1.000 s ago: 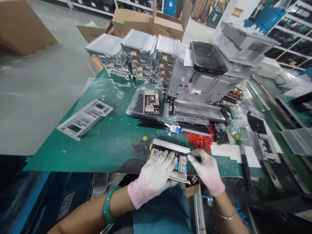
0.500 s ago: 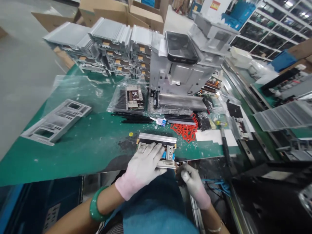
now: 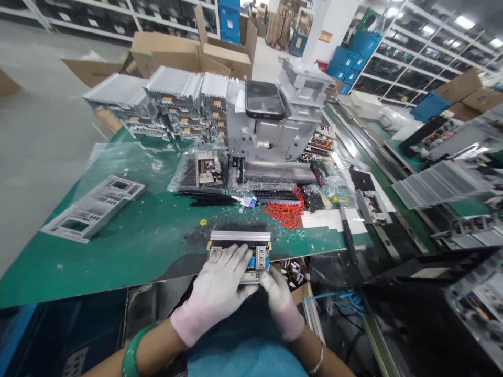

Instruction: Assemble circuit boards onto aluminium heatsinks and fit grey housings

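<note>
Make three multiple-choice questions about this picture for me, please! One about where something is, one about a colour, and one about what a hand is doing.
1. Where is the green bangle?
A) On the table
B) On the left wrist
C) On the right wrist

2. What colour is the plastic lattice on the green mat?
A) Blue
B) Yellow
C) Red

3. What is the left hand doing?
A) Resting on the finned metal unit
B) Lifting a box
C) Hanging down by the side

Answers:
1. B, because the bangle circles that arm near the hand.
2. C, because the lattice shows bright red against the mat.
3. A, because its spread fingers lie across the unit.
</note>
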A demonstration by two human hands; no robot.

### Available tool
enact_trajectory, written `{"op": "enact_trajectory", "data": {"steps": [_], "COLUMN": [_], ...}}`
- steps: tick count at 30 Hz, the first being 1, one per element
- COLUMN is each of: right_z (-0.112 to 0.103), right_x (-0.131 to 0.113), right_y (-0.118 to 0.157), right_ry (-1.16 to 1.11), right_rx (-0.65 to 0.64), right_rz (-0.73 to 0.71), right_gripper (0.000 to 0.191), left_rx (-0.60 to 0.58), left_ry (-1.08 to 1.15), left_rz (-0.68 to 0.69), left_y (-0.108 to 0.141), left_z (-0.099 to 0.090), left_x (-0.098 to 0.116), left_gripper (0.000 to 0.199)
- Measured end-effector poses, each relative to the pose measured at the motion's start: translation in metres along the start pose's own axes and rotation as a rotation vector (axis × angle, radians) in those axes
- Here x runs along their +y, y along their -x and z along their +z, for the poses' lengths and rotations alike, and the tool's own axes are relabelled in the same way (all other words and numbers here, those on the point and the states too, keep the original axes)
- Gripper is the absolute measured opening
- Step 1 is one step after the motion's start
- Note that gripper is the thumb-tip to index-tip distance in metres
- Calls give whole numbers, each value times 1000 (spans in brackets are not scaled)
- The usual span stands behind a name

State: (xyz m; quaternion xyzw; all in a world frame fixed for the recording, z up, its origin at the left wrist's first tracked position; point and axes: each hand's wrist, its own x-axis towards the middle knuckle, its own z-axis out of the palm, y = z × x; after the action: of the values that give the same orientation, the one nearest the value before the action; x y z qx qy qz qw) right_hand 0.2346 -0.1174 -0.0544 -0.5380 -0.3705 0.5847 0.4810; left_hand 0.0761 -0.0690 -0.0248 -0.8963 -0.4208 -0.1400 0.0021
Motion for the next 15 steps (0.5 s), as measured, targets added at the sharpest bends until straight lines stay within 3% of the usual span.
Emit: {"op": "enact_trajectory", "data": {"steps": [3, 5, 8, 11, 15], "right_z": [-6, -17, -43, -76, -117], "right_x": [-13, -28, -54, -79, -104], "right_y": [1, -4, -26, -60, -104], "right_ry": [-13, -53, -161, -239, -256], "right_rx": [43, 86, 152, 275, 480], "right_rz": [0, 25, 26, 13, -38], "right_gripper": [50, 50, 53, 51, 45], "left_rx": [22, 10, -11, -6, -23], "left_ry": [17, 33, 70, 135, 168], "left_rz": [-11, -14, 11, 148, 277], "left_y": [-12, -33, -89, -159, -236], "left_z": [-5, -11, -21, -27, -20], "left_x": [9, 17, 29, 38, 43], "left_gripper": [50, 51, 54, 52, 48]}}
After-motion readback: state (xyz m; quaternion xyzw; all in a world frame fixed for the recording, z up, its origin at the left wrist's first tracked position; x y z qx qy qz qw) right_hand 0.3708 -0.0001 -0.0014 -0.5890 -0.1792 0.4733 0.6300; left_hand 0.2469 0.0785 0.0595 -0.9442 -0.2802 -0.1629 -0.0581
